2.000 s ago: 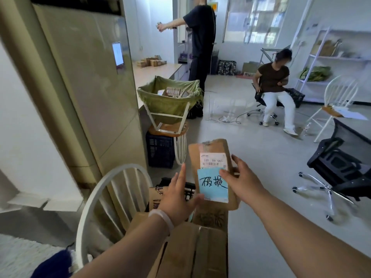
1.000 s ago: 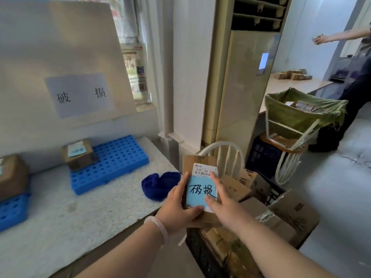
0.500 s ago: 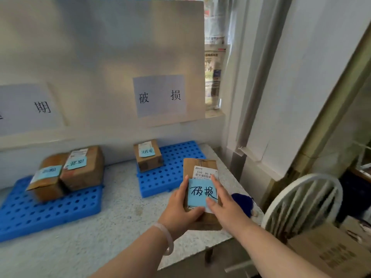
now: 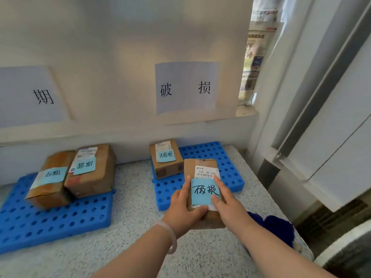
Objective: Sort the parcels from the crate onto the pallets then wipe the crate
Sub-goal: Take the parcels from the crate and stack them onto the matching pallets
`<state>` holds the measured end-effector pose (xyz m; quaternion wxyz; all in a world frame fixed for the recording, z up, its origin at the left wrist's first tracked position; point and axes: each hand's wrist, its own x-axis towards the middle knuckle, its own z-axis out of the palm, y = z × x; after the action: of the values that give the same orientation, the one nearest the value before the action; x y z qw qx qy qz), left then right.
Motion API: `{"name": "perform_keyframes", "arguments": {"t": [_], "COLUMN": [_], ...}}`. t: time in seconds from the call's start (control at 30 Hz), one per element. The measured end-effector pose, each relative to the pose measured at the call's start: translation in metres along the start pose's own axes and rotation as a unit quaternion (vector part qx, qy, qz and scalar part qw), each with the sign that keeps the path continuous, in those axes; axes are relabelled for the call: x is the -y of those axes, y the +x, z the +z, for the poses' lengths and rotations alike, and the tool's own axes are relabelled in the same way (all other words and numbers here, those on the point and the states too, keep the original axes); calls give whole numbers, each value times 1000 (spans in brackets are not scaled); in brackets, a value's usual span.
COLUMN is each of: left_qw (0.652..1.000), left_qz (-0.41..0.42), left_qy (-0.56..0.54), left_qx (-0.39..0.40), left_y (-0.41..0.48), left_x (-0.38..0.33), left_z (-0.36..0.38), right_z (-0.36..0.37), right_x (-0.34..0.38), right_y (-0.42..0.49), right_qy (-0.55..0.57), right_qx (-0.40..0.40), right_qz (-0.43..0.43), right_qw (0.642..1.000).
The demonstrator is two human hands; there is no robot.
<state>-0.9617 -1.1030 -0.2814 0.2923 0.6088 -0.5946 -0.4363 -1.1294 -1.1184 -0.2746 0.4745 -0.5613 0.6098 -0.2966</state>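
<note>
I hold a brown cardboard parcel [image 4: 202, 167] with a white shipping label and a blue handwritten note above the front edge of the right blue pallet [image 4: 228, 169]. My left hand [image 4: 184, 207] grips its left side, thumb curled over the lower corner. My right hand [image 4: 226, 201] grips its right side, fingers on top. One small labelled parcel [image 4: 165, 158] stands on that pallet's back left. Two parcels [image 4: 91, 171] [image 4: 50, 181] lie on the left blue pallet [image 4: 50, 219]. The crate is out of view.
A speckled counter [image 4: 130, 227] carries both pallets. Paper signs [image 4: 186, 88] [image 4: 30, 96] hang on the wall above each pallet. A dark blue cloth [image 4: 275, 225] lies at the counter's right edge. White wall panels rise on the right.
My view swung from the room and crate to the counter. Both hands carried the parcel forward, and it now hangs over the right pallet's front edge.
</note>
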Motion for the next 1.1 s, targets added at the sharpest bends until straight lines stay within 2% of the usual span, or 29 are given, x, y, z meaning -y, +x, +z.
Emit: {"name": "perform_keyframes", "arguments": {"t": [0.4, 0.67, 0.93, 1.1], "left_qw": [993, 988, 987, 986], "left_qz": [-105, -151, -145, -84], "left_qy": [-53, -28, 25, 137], "left_qx": [2, -19, -62, -39], "left_y": [127, 169, 178, 154], "left_x": [13, 44, 61, 62], "left_z": [20, 41, 38, 39], "right_z": [-23, -12, 1, -9], "right_x": [-23, -52, -52, -57], "right_y": [148, 201, 222, 197], "right_qy": [-26, -75, -101, -212], "right_qx": [79, 131, 181, 158], "right_qz": [64, 81, 43, -34], "right_qw": [994, 985, 977, 964]}}
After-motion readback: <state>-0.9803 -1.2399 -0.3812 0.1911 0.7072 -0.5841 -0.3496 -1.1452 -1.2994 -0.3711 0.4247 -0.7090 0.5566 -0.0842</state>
